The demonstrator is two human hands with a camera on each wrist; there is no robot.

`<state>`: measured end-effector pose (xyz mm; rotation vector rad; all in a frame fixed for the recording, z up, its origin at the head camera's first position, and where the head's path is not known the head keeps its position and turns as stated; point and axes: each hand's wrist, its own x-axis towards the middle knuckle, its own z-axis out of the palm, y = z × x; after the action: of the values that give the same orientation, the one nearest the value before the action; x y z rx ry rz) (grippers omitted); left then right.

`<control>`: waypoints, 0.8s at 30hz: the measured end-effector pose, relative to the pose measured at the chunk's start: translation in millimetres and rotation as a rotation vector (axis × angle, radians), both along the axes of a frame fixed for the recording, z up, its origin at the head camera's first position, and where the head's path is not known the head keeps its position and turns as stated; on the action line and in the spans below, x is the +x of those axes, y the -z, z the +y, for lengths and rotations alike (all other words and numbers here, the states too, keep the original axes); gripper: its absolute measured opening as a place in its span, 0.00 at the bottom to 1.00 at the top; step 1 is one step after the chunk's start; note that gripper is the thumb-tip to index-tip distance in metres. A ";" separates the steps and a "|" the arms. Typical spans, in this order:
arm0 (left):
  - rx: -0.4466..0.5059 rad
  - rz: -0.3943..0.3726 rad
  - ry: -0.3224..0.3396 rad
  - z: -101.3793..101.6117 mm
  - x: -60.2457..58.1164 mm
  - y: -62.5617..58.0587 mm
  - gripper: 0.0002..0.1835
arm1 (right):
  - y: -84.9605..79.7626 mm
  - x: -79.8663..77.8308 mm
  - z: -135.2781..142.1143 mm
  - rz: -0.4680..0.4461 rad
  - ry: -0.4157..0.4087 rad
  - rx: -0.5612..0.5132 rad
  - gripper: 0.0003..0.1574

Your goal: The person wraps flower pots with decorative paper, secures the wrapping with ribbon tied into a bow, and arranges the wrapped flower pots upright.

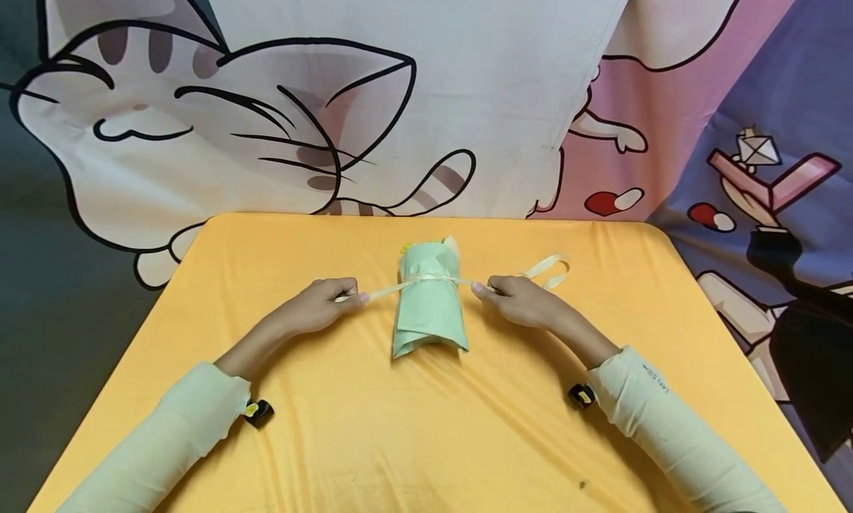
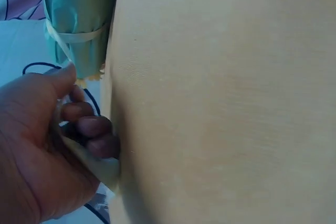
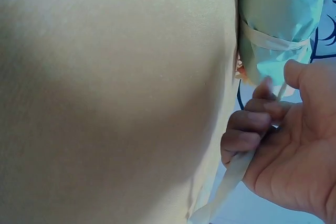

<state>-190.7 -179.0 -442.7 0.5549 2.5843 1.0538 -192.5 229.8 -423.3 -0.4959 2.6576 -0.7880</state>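
Note:
A bundle wrapped in mint-green paper (image 1: 429, 313) lies in the middle of the table, with yellow bits (image 1: 405, 249) peeking out at its far end. A cream ribbon (image 1: 386, 290) is wound round its upper part and stretches out to both sides. My left hand (image 1: 324, 303) grips one end, thumb toward the bundle; in the left wrist view the ribbon's tail (image 2: 100, 169) leaves the curled fingers. On the other side my right hand (image 1: 523, 300) pinches the opposite end, whose loose tail (image 1: 549, 269) curls behind it. Both hands are apart from the paper.
A yellow cloth (image 1: 373, 439) with light wrinkles covers the table. Behind its far edge hangs a printed backdrop (image 1: 506, 113) with cartoon figures. Small black devices sit at the left sleeve (image 1: 186, 417) and right sleeve (image 1: 673, 417).

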 end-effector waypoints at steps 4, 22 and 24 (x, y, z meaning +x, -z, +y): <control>-0.097 -0.020 0.010 -0.7 -2.1 -9.4 0.23 | -3.3 0.2 0.4 -0.029 -0.013 -0.015 0.34; 0.237 -0.128 -0.053 58.8 0.9 -24.3 0.23 | -24.3 17.5 -52.1 0.210 -0.100 -0.213 0.39; 0.350 -0.145 -0.088 61.8 1.2 -23.9 0.21 | -24.9 18.6 -54.8 0.215 -0.111 -0.177 0.40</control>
<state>-189.5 -117.3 -418.8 0.4257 2.3305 1.5308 -173.9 175.0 -398.4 -0.8080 2.7366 -0.9919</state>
